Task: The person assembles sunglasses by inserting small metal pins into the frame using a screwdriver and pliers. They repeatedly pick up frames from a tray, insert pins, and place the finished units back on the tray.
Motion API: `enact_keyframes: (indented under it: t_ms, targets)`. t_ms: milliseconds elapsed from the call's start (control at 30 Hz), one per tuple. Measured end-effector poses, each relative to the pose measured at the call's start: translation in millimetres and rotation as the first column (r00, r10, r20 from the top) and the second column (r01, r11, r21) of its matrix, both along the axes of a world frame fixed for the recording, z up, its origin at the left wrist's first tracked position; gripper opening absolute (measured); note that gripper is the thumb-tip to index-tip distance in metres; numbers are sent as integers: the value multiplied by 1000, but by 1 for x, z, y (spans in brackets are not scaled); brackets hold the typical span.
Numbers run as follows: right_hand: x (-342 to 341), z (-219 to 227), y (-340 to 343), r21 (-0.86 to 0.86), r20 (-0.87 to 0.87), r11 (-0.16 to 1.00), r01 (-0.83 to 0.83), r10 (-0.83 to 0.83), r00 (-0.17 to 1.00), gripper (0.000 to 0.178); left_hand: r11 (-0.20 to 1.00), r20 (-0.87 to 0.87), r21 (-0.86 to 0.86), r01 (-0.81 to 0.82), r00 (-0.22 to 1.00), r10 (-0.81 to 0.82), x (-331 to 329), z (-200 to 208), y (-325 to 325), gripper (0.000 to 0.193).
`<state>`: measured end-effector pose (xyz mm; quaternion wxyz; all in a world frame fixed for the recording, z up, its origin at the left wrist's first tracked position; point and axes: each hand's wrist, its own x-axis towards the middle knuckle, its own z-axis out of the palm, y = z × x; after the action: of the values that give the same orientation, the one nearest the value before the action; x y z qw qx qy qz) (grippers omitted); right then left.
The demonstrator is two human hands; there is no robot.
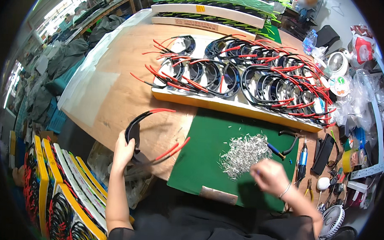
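Observation:
My left hand [122, 153] is closed round the front of a pair of black sunglasses [134, 137], held up at the table's left front edge. Both temples stick out to the right, ending in red tips. Over the near right side of a green mat [194, 162] hovers my right hand [270, 175], its fingers curled together and slightly blurred; anything between them is too small to make out. Just beyond it lies a heap of tiny silvery metal pieces [243, 153]. Blue-and-black-handled pliers [277, 151] rest at the heap's right side.
Behind the mat, a white foam tray with a yellow side [238, 112] holds many red-tipped glasses. Stacked trays [208, 14] with green-tipped temples stand at the back. On the right lie a blue screwdriver [302, 160], tape [349, 160] and small fans [337, 63]. More filled trays [77, 209] stand lower left.

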<state>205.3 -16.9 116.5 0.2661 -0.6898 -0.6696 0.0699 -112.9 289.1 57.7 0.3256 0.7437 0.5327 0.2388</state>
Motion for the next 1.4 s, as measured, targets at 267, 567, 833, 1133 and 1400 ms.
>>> enact_keyframes:
  t_ms: [267,567,833,1133,1400]
  targets:
    - [105,34,290,357,592,934,-17,-213,777,36,968,512,-152,198,854,-94,-1,81,27,38]
    - [148,-24,291,135,688,938,319,-320,651,50,730,-29,616,296,935,-354,251,129,190,40]
    - [155,-22,273,188,601,952,244,-308,738,55,856,-87,483,186,982,-165,391,59,233,34]
    - [167,-16,264,223,447,969,108,-200,872,47,859,-361,372,351,908,-215,412,19,235,34]
    - [152,9,307,411,468,907,-90,-126,875,37,809,-503,478,342,862,-67,412,18,228,32]
